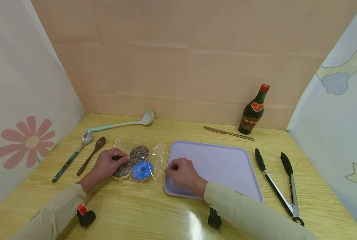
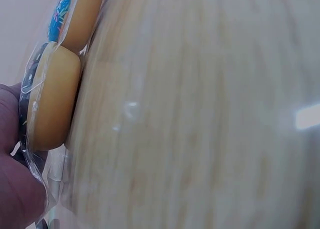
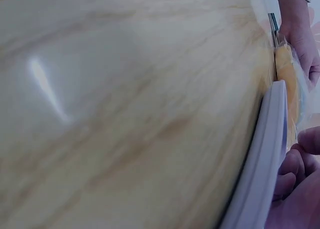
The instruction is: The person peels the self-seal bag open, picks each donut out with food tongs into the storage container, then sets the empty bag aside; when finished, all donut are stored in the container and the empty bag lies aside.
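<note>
A clear plastic bag [image 1: 158, 156] lies on the table with three doughnuts in it. Two have dark icing, like the upper dark doughnut [image 1: 139, 153]; the blue doughnut [image 1: 142, 170] has pale sprinkles. My left hand [image 1: 107, 163] is over the bag's left side, thumb and forefinger pinching the film above the lower dark doughnut [image 1: 122, 170]. In the left wrist view, its fingers press against the wrapped doughnut [image 2: 55, 96]. My right hand [image 1: 184, 173] is curled over the left edge of the lilac tray [image 1: 220, 163], thumb against forefinger, with nothing visible between them.
Left of the bag lie a wooden spoon [image 1: 91, 156] and a metal spoon [image 1: 73, 156]; a ladle [image 1: 121, 124] is behind. At the back right are a knife [image 1: 228, 132] and a dark bottle [image 1: 251, 115]. Open tongs [image 1: 279, 191] lie right of the tray.
</note>
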`<state>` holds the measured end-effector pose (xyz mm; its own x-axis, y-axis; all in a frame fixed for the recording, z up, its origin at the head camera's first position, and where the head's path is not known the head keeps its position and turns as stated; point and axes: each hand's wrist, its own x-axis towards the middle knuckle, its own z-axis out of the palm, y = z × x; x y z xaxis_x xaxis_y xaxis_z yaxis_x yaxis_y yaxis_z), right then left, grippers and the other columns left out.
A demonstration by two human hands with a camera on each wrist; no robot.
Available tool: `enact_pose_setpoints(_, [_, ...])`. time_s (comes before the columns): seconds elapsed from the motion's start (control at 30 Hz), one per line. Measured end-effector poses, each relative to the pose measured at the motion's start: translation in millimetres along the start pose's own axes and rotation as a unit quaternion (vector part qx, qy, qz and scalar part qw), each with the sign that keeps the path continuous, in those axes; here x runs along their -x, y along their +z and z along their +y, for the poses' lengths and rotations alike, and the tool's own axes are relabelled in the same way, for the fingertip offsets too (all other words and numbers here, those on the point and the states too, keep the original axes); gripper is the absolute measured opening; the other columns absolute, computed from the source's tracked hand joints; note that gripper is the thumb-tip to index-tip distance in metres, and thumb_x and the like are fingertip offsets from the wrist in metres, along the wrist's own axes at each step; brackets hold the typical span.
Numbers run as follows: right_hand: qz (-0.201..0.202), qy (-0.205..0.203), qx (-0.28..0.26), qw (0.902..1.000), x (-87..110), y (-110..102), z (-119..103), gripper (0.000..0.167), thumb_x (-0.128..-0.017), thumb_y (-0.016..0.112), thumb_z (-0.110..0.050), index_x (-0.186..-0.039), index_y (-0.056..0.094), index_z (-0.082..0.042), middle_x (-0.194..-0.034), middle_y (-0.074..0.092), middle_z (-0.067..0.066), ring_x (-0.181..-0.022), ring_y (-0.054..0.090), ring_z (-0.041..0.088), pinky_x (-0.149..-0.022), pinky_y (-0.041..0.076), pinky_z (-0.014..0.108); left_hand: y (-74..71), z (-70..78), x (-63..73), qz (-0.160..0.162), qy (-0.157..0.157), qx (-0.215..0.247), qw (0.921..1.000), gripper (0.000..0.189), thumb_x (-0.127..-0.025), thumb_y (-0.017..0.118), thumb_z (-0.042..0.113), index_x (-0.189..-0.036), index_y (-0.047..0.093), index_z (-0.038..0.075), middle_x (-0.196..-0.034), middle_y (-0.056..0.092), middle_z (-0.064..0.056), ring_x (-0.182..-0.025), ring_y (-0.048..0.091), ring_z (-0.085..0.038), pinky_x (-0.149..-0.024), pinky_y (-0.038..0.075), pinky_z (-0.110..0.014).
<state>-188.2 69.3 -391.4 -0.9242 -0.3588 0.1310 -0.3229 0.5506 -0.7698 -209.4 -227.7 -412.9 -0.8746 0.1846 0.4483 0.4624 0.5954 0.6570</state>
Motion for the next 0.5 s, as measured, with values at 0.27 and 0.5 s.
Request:
enact_pose_setpoints(0.27, [-0.017, 0.035, 0.012, 0.9992, -9.3, -4, -6, 0.021, -0.084, 0.067, -0.022, -0.065, 0.063, -0.013, -0.06, 0.056, -0.006, -0.056, 0.048, 0.011, -0.053, 0.041, 0.028, -0.8, -0.1, -0.5, -0.004, 0.001, 0.011, 0.9999, 0.006, -0.084, 0.073, 0.011, -0.083, 0.075, 0.006, -0.077, 0.063, 0.005, -0.068, 0.057, -0.009, -0.059, 0.045, -0.024])
enact_pose_setpoints(0.5, [-0.026, 0.056, 0.027, 0.9978, -32.7, -2, -5, 0.027, -0.086, 0.069, -0.037, -0.077, 0.063, -0.012, -0.07, 0.059, -0.003, -0.061, 0.052, 0.014, -0.056, 0.043, 0.03, -0.3, 3.4, -0.5, -0.008, -0.009, 0.016, 0.9998, 0.005, -0.084, 0.073, 0.011, -0.083, 0.075, 0.006, -0.078, 0.064, 0.004, -0.07, 0.057, -0.01, -0.061, 0.045, -0.024])
